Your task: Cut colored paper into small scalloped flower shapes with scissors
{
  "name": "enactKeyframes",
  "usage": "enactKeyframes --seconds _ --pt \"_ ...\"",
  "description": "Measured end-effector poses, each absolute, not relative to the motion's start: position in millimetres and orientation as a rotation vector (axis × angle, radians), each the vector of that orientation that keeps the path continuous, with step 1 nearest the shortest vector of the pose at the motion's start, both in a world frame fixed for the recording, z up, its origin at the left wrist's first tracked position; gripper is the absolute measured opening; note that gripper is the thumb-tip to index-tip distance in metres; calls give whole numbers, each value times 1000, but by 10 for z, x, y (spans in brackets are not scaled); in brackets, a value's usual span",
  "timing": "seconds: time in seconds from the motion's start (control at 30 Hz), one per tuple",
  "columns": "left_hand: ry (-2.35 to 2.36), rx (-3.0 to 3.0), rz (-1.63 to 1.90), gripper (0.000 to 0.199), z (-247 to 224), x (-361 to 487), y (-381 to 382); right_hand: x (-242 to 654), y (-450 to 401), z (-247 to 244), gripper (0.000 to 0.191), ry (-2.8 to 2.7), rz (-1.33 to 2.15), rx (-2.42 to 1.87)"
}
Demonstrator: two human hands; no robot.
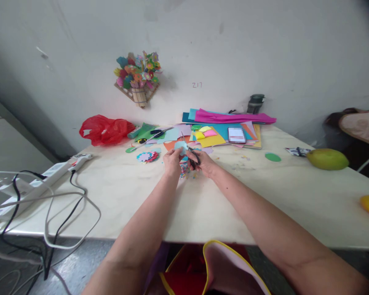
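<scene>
Centrally, left hand pinches blue paper by near edge; right hand grips scissors beside it.

Bare forearms, red garment edged yellow

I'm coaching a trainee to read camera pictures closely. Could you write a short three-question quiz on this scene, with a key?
1. Multiple choice: what does the right hand hold?
A) a bottle
B) scissors
C) a fruit

2. True or false: in the picture, the red bag lies to the left of the pink-magenta sheet.

3. Fill in: the left hand holds a piece of light ____ paper.

Key: 1. B; 2. True; 3. blue.
</scene>
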State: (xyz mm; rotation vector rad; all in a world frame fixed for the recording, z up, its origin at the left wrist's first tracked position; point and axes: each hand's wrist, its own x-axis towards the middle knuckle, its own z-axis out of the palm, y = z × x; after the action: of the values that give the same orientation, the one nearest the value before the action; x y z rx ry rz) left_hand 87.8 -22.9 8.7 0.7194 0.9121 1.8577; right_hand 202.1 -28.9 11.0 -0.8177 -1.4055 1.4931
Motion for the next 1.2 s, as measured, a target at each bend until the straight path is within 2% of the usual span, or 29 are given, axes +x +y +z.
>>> enactKeyframes --seconds 0.83,1.2 --pt "1014 745 1730 20 84 995 -344 1883 -360 106 37 -1359 1451 -906" --pt "1041 761 1732 20 79 999 -346 1874 -375 105 50 -1390 1431 -853"
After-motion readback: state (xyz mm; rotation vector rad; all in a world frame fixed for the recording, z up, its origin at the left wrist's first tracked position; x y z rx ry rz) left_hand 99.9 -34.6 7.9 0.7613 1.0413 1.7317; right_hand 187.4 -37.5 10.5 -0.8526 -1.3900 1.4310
